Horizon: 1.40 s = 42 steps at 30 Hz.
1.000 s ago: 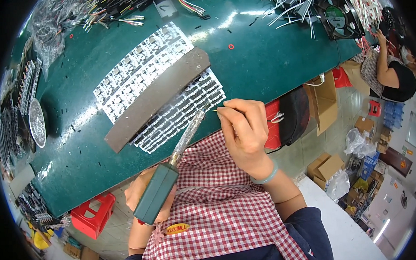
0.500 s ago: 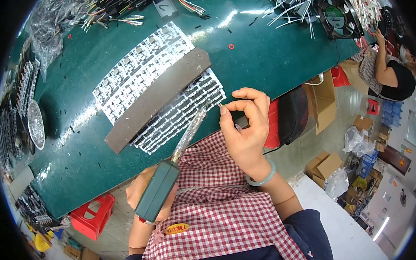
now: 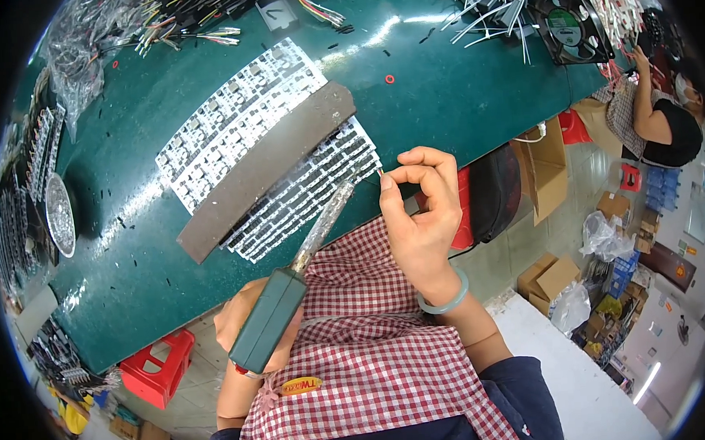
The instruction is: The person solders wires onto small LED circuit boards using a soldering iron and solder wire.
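My left hand (image 3: 235, 323) is wrapped round the green handle of a soldering iron (image 3: 269, 322). Its long metal barrel points up and right, with the tip over the right edge of a striped black-and-white circuit board panel (image 3: 308, 186). Close by that tip, the thumb and forefinger of my right hand (image 3: 425, 221) pinch a thin wire (image 3: 381, 172), mostly hidden by the fingers. A dark brown bar (image 3: 268, 172) lies across the panel. Beyond the bar, white circuit boards with small parts (image 3: 242, 115) show in rows.
Far left on the green table (image 3: 442, 114) stands a round metal dish (image 3: 60, 215), beside stacked boards (image 3: 14, 227). Bundled wires (image 3: 187, 30) and plastic bags lie at the back. A black fan (image 3: 570, 26) sits back right. Another person (image 3: 667, 120) works at the far right.
My right hand and the soldering iron's tip have shifted slightly to the right. The wire end shows a little more at the fingertips.
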Each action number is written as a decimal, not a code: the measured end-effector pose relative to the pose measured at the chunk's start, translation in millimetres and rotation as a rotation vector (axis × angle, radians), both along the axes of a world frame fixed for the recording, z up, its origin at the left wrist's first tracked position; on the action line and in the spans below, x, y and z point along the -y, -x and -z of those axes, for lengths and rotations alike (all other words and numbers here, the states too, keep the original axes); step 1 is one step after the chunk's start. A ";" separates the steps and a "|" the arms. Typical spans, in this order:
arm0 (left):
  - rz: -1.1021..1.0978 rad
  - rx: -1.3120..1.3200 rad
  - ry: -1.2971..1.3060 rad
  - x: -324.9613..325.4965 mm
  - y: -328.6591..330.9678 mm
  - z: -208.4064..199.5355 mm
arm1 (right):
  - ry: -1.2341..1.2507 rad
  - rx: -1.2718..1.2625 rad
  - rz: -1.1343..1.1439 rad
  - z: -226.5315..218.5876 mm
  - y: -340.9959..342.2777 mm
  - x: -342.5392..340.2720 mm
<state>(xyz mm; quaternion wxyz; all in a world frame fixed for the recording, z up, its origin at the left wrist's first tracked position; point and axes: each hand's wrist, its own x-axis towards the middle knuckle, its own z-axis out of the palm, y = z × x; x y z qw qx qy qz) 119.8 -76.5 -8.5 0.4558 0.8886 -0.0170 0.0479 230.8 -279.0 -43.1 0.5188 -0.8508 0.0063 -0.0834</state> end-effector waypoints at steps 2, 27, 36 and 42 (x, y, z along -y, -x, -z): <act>0.003 -0.006 -0.002 0.0 -1.4 -0.4 | -0.019 -0.005 -0.019 -0.2 -0.3 1.6; 0.058 0.070 0.044 -0.5 -8.2 8.6 | -0.035 0.004 -0.058 1.0 -0.9 3.2; 0.057 0.066 0.050 -1.2 -8.8 9.2 | -0.052 -0.001 -0.050 0.7 0.0 2.8; 0.061 0.065 0.036 -1.6 -9.4 7.3 | -0.029 -0.011 -0.055 0.6 -0.1 4.7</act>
